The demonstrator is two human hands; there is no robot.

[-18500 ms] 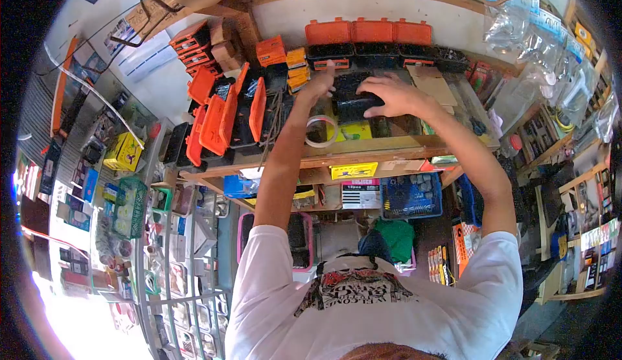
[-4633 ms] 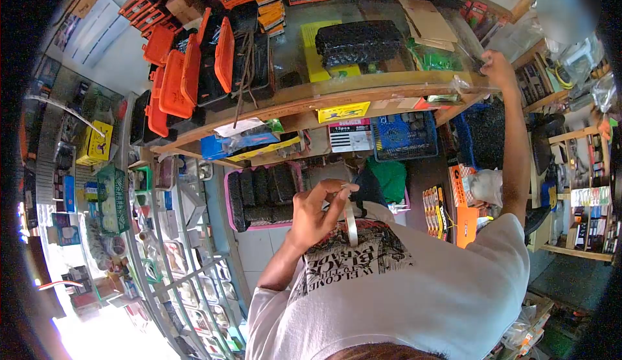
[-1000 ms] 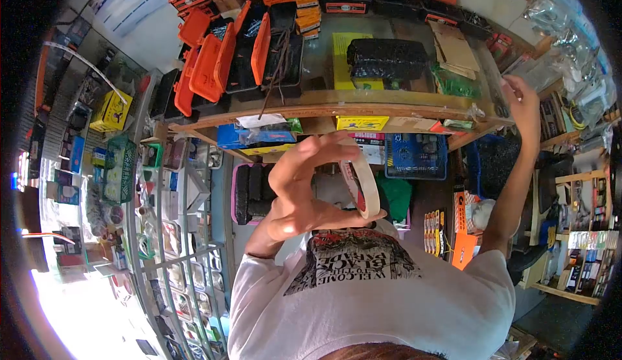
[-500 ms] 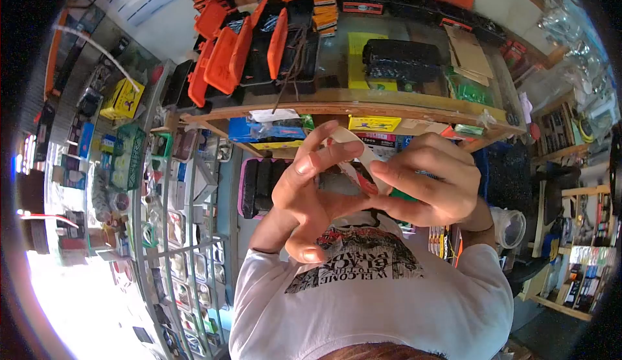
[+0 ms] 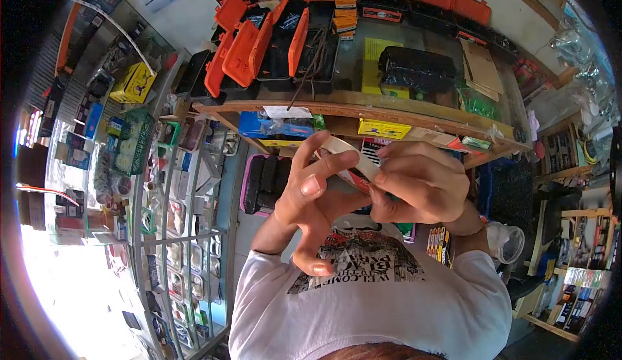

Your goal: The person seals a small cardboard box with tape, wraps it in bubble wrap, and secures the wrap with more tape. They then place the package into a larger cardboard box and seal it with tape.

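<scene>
A roll of pale tape (image 5: 367,158), its inner ring printed in red and black, is held in front of my chest. My left hand (image 5: 310,195) has its index and middle fingers on the roll's left rim, with the lower fingers spread away. On the right rim, my right hand (image 5: 424,182) pinches the tape between thumb and curled fingers. Part of the roll is hidden behind the fingers. Below both hands is the white printed T-shirt (image 5: 369,301).
Ahead stands a wooden-framed glass counter (image 5: 421,115) with open orange-lidded cases (image 5: 241,52) and a black wrapped bundle (image 5: 418,67) on top. Glass shelving (image 5: 184,243) runs along the left. A clear plastic jar (image 5: 508,242) is near my right elbow.
The view has shifted, so the counter sits slightly further right and lower. The roll has turned a little in my hands, and the right fingers have closed in more tightly on its rim.
</scene>
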